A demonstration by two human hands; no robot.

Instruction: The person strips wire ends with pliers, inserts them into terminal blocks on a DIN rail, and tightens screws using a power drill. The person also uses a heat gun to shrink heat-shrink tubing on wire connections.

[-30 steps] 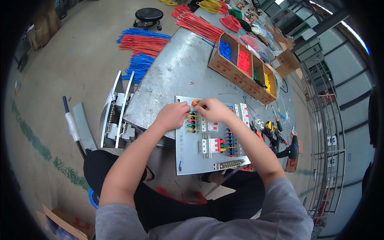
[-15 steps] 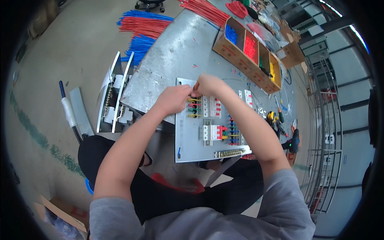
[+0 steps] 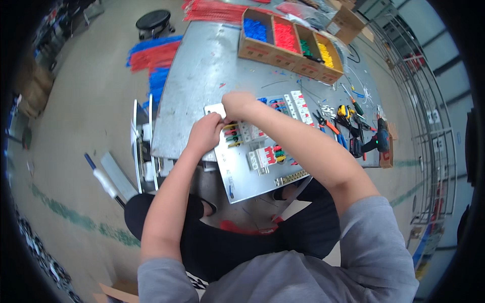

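A pale metal mounting plate (image 3: 240,184) lies across the near table edge, slightly tilted in view. My left hand (image 3: 204,132) is at its far left corner, fingers pinched together. Right beside it, my right hand (image 3: 238,107) is closed with fingers bent down, almost touching the left. Whatever the fingertips hold is hidden. Just below them are short wire ends with yellow, red and green sleeves (image 3: 232,135). Red-and-white circuit breakers (image 3: 263,158) sit mid-plate, and a brass terminal bar (image 3: 291,178) runs along the near edge. My right forearm covers part of the breakers behind.
A divided cardboard box (image 3: 275,59) of blue, red, green and yellow sleeves stands at the back. Pliers (image 3: 331,123), a tape measure (image 3: 345,111) and a power drill (image 3: 376,140) lie right. Wire bundles (image 3: 151,55), a stool (image 3: 153,20) and metal panels (image 3: 144,136) are left.
The view has shifted, and the plate now sits at a slant in it. Both hands stay together at the plate's far left corner. More of the tools on the right shows.
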